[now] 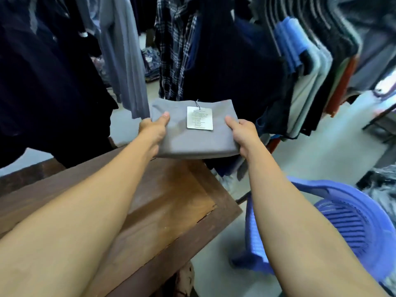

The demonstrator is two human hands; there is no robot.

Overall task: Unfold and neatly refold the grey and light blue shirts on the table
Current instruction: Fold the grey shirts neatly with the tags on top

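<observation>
Grey folded shirt (192, 133), paper tag (200, 117) on top, is held in the air past the far corner of the wooden table (162, 202). Left hand (153, 130) and right hand (244, 133) each pinch a side edge, thumbs on top. With nothing under it, a loosened pinch could let the folds sag or drop it. Hanging clothes (214, 50) crowd beyond; a blue plastic chair (334, 221) stands right. No light blue shirt shows.
</observation>
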